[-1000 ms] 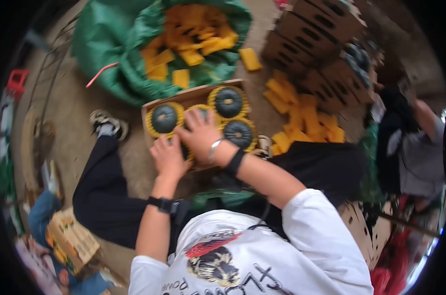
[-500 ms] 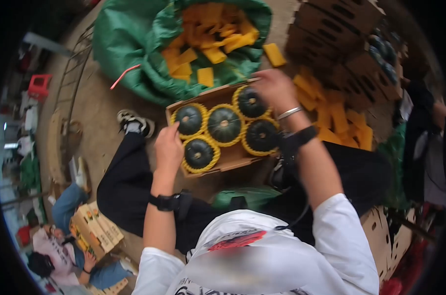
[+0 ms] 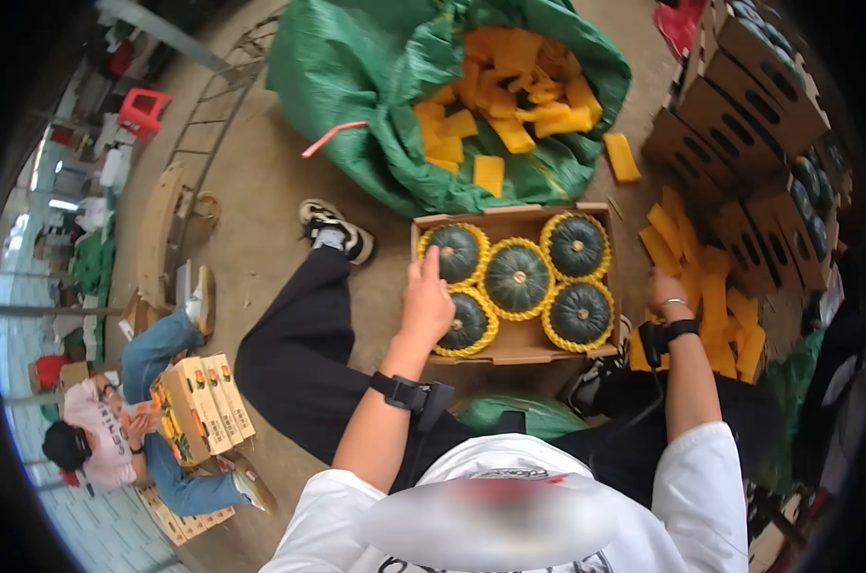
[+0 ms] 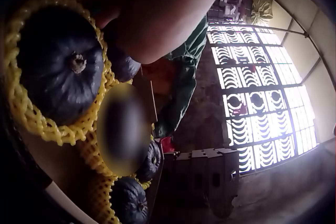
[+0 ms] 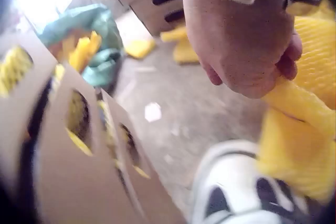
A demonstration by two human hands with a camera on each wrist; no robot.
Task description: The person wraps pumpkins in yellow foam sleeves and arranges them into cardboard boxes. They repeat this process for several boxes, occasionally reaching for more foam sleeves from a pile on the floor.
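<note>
A shallow cardboard box holds several dark green pumpkins, each in a yellow foam net. My left hand lies over the box's left side, its fingers at the upper left pumpkin and overlapping its net. In the left wrist view a large pumpkin sits close beside that hand. To the right of the box, my right hand is at a pile of yellow foam nets. In the right wrist view its fingers pinch a flattened foam net.
Behind the box stands a green sack full of foam nets. Stacked cardboard boxes rise at the right. My shoe is left of the box. Another person sits at the far left near a printed carton.
My right hand has left the pumpkins, passed the box's far right corner and come down to the foam net pile. My left hand stays at the box's left side. The middle pumpkin is now uncovered.
</note>
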